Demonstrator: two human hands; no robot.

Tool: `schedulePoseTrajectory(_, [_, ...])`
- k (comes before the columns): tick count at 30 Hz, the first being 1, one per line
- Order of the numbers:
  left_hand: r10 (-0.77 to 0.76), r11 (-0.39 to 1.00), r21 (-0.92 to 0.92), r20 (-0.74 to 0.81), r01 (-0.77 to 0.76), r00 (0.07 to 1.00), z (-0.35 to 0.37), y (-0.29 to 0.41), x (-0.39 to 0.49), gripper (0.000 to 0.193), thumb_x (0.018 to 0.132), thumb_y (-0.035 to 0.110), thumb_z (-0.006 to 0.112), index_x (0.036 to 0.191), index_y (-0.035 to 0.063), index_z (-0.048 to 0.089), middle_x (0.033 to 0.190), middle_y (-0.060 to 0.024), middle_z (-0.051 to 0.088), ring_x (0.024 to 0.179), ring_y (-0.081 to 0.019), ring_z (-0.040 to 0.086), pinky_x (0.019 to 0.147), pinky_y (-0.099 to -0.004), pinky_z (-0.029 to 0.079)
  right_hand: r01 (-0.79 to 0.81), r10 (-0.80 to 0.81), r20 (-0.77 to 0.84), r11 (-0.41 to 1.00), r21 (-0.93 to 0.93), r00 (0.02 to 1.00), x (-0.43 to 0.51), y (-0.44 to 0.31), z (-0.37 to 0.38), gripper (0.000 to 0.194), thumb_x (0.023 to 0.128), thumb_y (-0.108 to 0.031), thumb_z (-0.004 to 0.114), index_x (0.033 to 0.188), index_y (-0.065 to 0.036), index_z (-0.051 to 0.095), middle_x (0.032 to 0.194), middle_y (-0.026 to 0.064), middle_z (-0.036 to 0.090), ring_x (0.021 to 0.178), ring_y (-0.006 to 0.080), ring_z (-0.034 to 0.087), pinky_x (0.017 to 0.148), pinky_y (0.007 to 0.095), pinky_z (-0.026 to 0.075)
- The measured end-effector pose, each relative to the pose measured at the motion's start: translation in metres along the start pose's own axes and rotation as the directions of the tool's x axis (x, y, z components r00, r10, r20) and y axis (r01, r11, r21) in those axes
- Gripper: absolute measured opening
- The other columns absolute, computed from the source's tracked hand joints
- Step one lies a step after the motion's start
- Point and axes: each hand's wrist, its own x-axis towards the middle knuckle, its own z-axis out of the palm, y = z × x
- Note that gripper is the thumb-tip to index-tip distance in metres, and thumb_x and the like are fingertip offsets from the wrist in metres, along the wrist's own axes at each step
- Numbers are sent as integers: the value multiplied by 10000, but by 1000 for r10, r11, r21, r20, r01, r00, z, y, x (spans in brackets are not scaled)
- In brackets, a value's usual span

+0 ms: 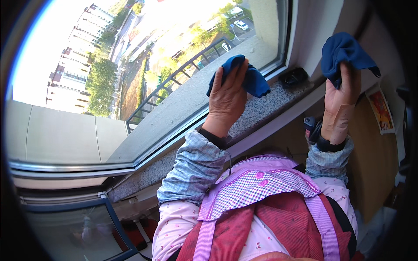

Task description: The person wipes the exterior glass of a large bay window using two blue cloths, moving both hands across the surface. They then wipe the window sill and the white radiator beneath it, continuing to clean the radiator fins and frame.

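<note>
My left hand (228,98) spreads over a dark blue cloth (256,81), which lies bunched under its fingers in front of the window pane (183,94); whether it touches the glass cannot be told. Further right, my right hand (343,86) is raised near the window's side wall and grips a second blue cloth (343,49). That cloth covers most of its fingers, and one corner hangs off to the right. Both wrists wear dark bands, and a patch is stuck on the right forearm.
A speckled stone windowsill (264,104) runs below the glass, with a small black object (294,77) on it. At lower left is a dark-framed window sash (114,215). A brown panel (372,156) and a colourful printed sheet (380,109) are at right. Outside stands a metal railing (178,78).
</note>
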Motion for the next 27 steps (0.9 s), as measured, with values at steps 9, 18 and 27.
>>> schedulePoseTrajectory(9, [137, 957, 241, 108, -160, 985, -19, -54, -66, 320, 872, 390, 656, 1051, 147, 762, 1590, 44, 437, 1444, -134, 409, 1265, -420, 99, 137, -200, -392, 974, -181, 898, -5, -80, -153, 300, 975, -218, 672, 1175, 6, 684, 1086, 101, 697, 1051, 205, 657, 959, 360, 521])
schedulePoseTrajectory(18, [-12, 759, -646, 106, 78, 994, -30, -59, -121, 394, 917, -40, 576, 1297, 36, 647, 1288, -186, 658, 1260, -350, 599, 1065, -441, 466, -72, -308, -723, 894, -443, 618, -158, -142, -203, 420, 949, -237, 706, 1313, -38, 638, 1270, 108, 653, 1180, 227, 607, 1058, 397, 452])
schedulePoseTrajectory(27, [316, 434, -874, 372, 216, 873, -27, -25, -168, 427, 894, -15, 555, 1299, 80, 648, 1115, -194, 671, 1024, -321, 690, 893, -399, 558, -509, 72, -913, 846, -157, 402, -337, -124, -251, 656, 934, -418, 683, 1498, -148, 486, 1494, 104, 512, 1403, 302, 430, 1143, 516, 343])
